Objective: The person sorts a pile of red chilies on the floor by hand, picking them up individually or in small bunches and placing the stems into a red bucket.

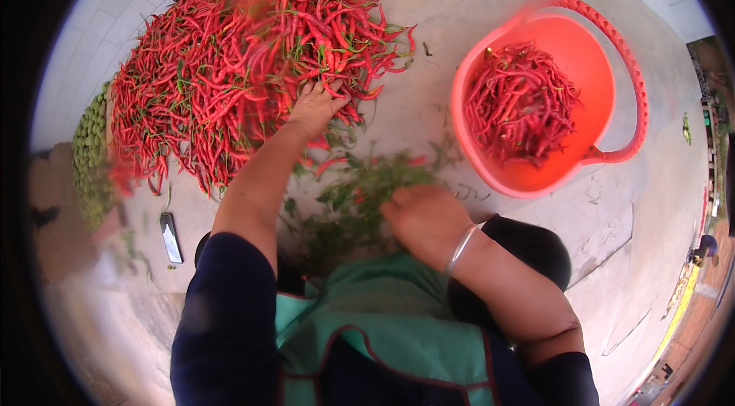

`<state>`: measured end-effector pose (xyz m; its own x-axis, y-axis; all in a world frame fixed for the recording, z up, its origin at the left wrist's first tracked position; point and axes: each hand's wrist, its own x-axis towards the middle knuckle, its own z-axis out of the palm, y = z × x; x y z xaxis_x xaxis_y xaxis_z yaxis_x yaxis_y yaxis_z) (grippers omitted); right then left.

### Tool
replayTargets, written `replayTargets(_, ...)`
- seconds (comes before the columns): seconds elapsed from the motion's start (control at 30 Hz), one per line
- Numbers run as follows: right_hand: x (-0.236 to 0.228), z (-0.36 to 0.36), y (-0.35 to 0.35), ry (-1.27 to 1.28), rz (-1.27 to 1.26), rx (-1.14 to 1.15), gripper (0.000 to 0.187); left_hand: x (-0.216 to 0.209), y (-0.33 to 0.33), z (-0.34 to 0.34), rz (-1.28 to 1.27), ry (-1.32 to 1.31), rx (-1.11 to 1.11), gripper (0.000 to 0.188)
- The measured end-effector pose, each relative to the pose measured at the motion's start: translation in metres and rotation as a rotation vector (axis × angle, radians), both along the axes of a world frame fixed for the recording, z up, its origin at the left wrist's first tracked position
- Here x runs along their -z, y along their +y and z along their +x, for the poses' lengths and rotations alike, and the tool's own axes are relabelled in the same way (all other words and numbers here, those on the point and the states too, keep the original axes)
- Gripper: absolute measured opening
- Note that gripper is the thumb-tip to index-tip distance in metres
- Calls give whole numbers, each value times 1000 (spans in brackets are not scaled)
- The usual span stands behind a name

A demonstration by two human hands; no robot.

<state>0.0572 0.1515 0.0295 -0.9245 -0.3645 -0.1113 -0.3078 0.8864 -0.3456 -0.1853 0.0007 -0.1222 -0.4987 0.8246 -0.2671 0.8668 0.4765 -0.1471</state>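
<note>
A large heap of red chili peppers (pixel 222 61) with green stems lies on the floor ahead and to the left. My left hand (pixel 314 109) reaches to its near right edge, fingers stretched out and apart among the chilies, a ring on one of them. Close to my lap, my right hand (pixel 429 224) is curled closed, blurred by motion, with a silver bangle at the wrist. Its fingertips are turned from view, so what they hold is hidden. Beside it lies a loose pile of green stems and leaves (pixel 344 203) with a few red chilies in it.
An orange-red plastic basket (pixel 593 99) with a looped handle stands at the right, partly filled with red chilies. A phone (pixel 171 237) lies on the floor at the left. Behind it is a heap of round green produce (pixel 90 153). A green apron (pixel 383 314) covers my lap.
</note>
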Motion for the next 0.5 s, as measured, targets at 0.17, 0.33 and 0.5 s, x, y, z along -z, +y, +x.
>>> replayTargets(0.17, 0, 2, -3, 43, -18, -5, 13, 13, -2, -7, -12, 35, -56, 53)
replayTargets(0.33, 2, -2, 2, -18, 31, 7, 13, -22, 2, 0, 265, -204, -338, 55)
replayTargets(0.5, -2, -18, 2, -50, 47, -1, 17, -59, -20, -11, 915, -373, -604, 36)
